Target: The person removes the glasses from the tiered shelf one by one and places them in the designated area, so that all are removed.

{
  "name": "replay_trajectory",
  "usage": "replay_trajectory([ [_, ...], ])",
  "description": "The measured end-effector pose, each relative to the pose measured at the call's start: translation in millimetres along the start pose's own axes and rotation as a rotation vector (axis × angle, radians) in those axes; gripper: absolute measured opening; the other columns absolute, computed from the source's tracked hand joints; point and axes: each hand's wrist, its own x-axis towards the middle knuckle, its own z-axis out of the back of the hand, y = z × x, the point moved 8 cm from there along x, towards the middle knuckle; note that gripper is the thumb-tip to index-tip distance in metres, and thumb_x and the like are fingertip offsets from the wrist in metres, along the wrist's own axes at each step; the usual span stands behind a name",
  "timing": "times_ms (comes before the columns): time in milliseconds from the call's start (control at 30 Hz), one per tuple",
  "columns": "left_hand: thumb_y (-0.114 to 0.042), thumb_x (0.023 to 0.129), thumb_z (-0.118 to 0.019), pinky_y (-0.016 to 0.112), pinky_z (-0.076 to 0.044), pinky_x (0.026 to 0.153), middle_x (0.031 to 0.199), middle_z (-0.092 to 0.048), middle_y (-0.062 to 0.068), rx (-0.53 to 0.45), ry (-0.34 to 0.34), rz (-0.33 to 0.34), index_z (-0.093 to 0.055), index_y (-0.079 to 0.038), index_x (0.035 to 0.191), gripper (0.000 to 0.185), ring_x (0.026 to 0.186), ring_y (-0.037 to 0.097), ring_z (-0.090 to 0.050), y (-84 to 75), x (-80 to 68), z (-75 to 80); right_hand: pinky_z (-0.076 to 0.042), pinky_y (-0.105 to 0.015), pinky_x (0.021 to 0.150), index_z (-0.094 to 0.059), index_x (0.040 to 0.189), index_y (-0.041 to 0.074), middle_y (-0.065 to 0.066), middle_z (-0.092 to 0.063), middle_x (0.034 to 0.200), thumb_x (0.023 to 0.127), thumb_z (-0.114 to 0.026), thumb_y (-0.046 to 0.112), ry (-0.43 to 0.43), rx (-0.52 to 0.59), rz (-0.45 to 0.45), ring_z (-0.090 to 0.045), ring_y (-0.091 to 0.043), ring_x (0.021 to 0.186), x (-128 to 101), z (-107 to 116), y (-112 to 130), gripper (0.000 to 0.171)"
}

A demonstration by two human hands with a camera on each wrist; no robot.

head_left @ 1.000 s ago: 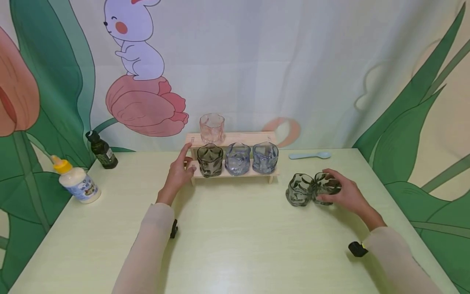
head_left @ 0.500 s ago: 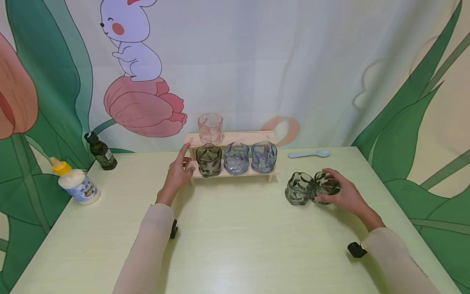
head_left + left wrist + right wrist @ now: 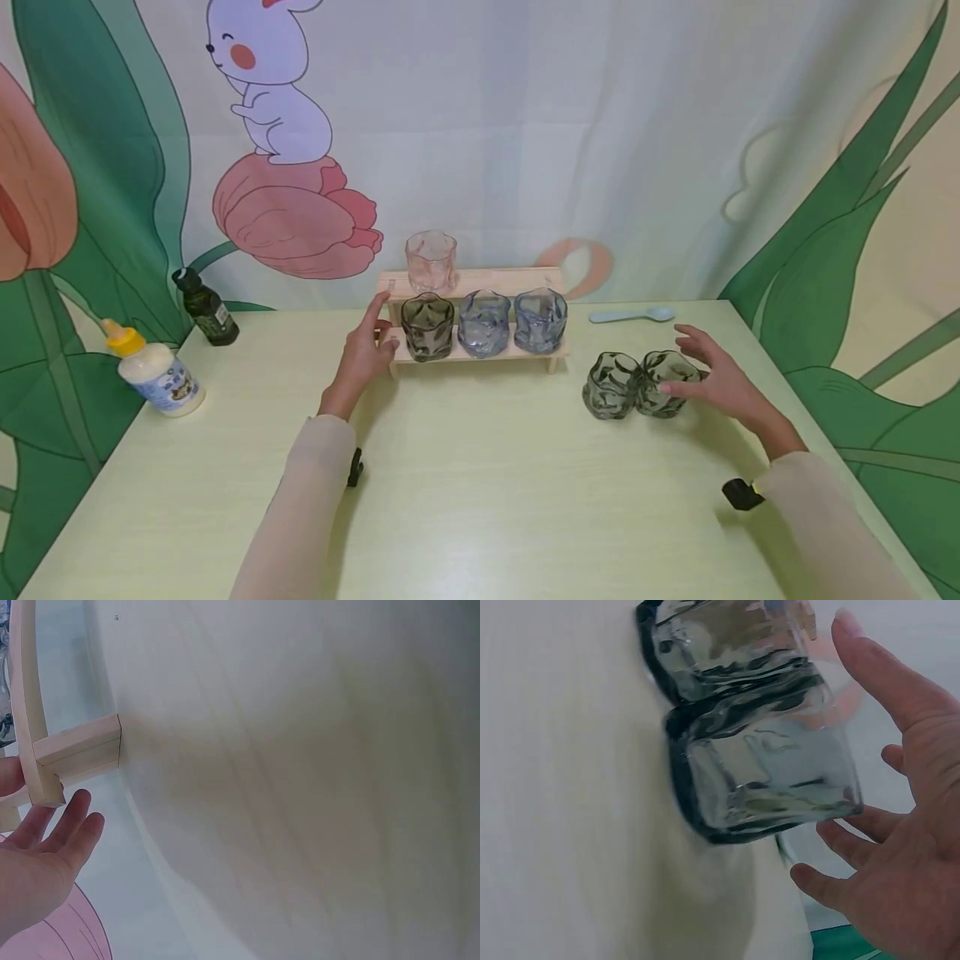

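since the earlier head frame, right hand point(image 3: 718, 381) has let go of the right-most grey glass point(image 3: 663, 382): the fingers were wrapped over its rim, and now they are spread wide and nearly straight, tips just beside its far wall; contact cannot be told from the wrist view. that glass stands upright on the table point(image 3: 480, 500), touching a second grey glass point(image 3: 612, 385) on its left; neither has shifted. judgement: the grip is released, so the glass counts as set down, or the hand is re-seating for a new hold. left hand point(image 3: 365, 350) is unchanged, fingers straight and relaxed against the left end post of the wooden rack point(image 3: 480, 354), steadying it. rack load is unchanged: dark glass point(image 3: 427, 327) and two blue glasses on the lower step, pink glass point(image 3: 431, 261) above.
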Motion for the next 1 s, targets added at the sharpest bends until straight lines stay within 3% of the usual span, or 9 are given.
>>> replay_trajectory([
  [467, -0.001, 0.096, -0.059, 0.056, -0.045, 0.102, 0.134, -0.057, 0.021, 0.007, -0.007, 0.007, -0.019, -0.035, 0.158, 0.081, 0.128, 0.043, -0.052, -1.5, -1.6, 1.4, -0.019, -0.070, 0.112, -0.011, 0.161, 0.023, -0.022, -0.026, 0.162, 0.088, -0.078, 0.027, -0.016, 0.014, 0.053, -0.020, -0.043, 0.151, 53, 3, 51, 0.099],
  [700, 0.000, 0.096, -0.059, 0.057, -0.044, 0.102, 0.134, -0.058, 0.022, 0.013, -0.012, -0.007, -0.019, -0.035, 0.158, 0.082, 0.129, 0.043, -0.053, -1.9, -0.6, 1.4, -0.018, -0.068, 0.114, -0.019, 0.160, 0.025, -0.018, -0.032, 0.161, 0.085, -0.080, 0.028, -0.025, 0.047, 0.080, -0.024, -0.038, 0.151, 86, -9, 90, 0.096],
  [1000, 0.001, 0.095, -0.059, 0.056, -0.046, 0.100, 0.133, -0.059, 0.022, 0.025, -0.017, -0.013, -0.020, -0.034, 0.158, 0.082, 0.128, 0.042, -0.053, -0.1, -0.4, 1.0, -0.022, -0.063, 0.116, -0.026, 0.158, 0.024, -0.018, -0.035, 0.158, 0.085, -0.080, 0.028, -0.007, 0.020, 0.220, -0.030, -0.035, 0.149, 125, -40, 140, 0.091],
])
